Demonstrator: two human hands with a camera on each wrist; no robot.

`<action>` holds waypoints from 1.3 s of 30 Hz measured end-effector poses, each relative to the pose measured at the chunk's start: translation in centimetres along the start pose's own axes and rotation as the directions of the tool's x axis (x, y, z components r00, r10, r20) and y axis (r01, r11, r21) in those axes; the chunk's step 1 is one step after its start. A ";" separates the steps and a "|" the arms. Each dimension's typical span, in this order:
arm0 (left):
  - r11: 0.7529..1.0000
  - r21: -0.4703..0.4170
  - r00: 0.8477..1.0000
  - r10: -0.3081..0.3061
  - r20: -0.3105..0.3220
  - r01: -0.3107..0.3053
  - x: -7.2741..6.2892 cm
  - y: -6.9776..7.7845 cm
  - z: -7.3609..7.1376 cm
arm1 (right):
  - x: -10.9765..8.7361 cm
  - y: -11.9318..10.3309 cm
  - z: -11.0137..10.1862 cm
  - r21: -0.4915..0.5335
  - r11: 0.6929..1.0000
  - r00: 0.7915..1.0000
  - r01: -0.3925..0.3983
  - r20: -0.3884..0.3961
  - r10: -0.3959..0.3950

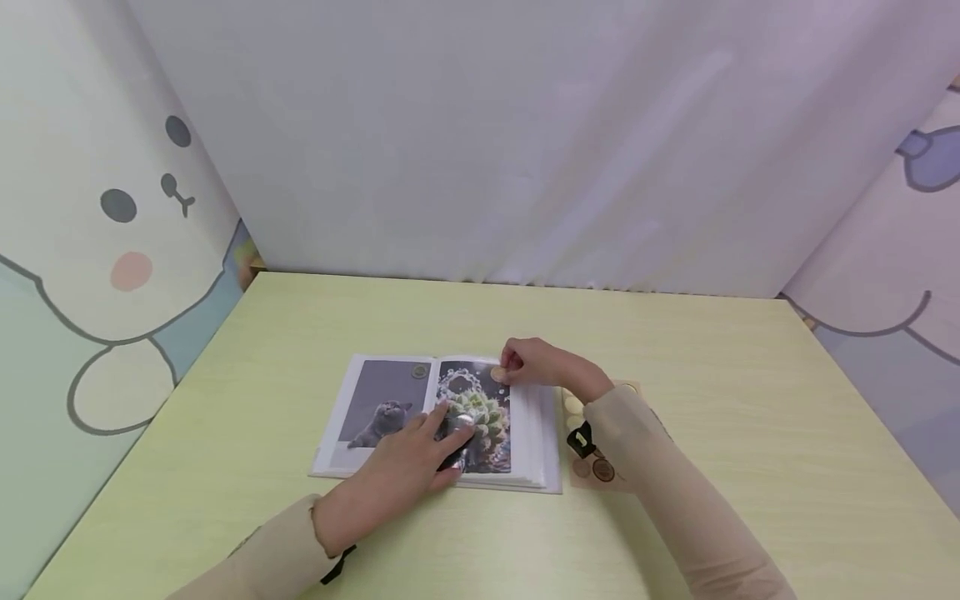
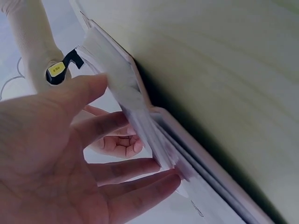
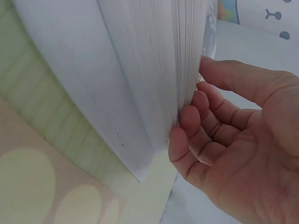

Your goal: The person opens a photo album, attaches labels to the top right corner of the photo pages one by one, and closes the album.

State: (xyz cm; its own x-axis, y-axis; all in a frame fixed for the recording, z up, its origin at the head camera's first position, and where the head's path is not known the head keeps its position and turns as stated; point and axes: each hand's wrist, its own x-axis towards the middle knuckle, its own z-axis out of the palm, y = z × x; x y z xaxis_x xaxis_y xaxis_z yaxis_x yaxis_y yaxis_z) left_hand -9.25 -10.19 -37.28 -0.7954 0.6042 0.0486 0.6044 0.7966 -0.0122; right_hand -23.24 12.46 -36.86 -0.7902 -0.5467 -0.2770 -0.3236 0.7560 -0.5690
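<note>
A photo album (image 1: pixel 553 467) lies open on the table, showing a grey cat photo (image 1: pixel 386 392) on the left page and a succulent photo (image 1: pixel 491 417) on the right page. My left hand (image 1: pixel 408 458) rests with spread fingers across the lower part of the right page, near the fold. At that photo's upper right corner, my right hand (image 1: pixel 534 362) pinches a pale round sticker (image 1: pixel 498 374). In the right wrist view, the thumb and fingertips sit right at the edge of the page stack (image 3: pixel 154 70). Another round sticker (image 1: pixel 419 372) is on the cat photo's upper right corner.
A sheet of round stickers (image 1: pixel 582 481) lies right of the album, partly hidden beneath my right forearm. The pale yellow table (image 1: pixel 420 308) ends at a white curtain (image 1: pixel 465 150) behind, with cartoon-printed cloths at both sides.
</note>
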 end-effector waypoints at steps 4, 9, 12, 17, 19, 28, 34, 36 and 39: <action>0.998 -0.057 1.000 0.000 0.026 0.002 0.0 -0.1 0.0 | -0.3 0.2 0.2 0.006 1.000 1.000 0.018 -0.002 -0.018; 0.987 -0.160 0.996 0.012 0.089 0.002 0.1 -0.8 0.4 | -1.0 0.5 0.5 0.034 0.998 0.999 0.043 -0.028 -0.042; 0.979 -0.201 0.995 0.033 0.095 -0.014 0.0 -1.5 0.7 | -1.4 0.8 0.8 0.055 0.996 0.996 0.070 -0.051 -0.067; 0.972 -0.234 0.999 0.035 0.040 -0.025 -0.8 -2.4 0.6 | -2.4 1.0 1.9 -0.037 0.993 0.987 0.114 -0.106 -0.117; 0.966 -0.259 1.000 0.003 0.023 0.003 -1.2 -2.8 0.5 | -3.1 0.7 2.4 -0.113 0.986 0.983 0.120 -0.125 -0.134; 0.924 -0.332 0.981 -0.186 0.047 0.191 -3.6 -5.9 0.1 | -6.9 -1.0 4.5 -0.272 0.960 0.987 0.067 -0.122 -0.104; 0.840 -0.440 0.947 -0.307 0.097 0.318 -5.2 -8.0 0.3 | -9.0 -2.2 6.0 -0.344 0.939 0.995 0.021 -0.080 -0.052; 0.795 -0.496 0.933 -0.346 0.101 0.349 -5.6 -8.4 0.4 | -9.6 -2.3 6.5 -0.358 0.933 0.994 0.033 -0.085 -0.068; 0.728 -0.570 0.914 -0.389 0.117 0.382 -5.8 -9.0 0.4 | -10.1 -2.3 6.9 -0.359 0.932 0.991 0.044 -0.100 -0.085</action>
State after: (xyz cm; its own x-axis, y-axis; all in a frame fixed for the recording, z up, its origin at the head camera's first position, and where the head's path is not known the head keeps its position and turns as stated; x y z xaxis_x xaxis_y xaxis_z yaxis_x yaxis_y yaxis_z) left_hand -10.11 -20.82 -37.86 -0.9672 0.2448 -0.0672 0.1620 0.7992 0.5788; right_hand -10.91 13.79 -38.04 -0.8077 -0.5704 -0.1491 -0.5231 0.8100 -0.2651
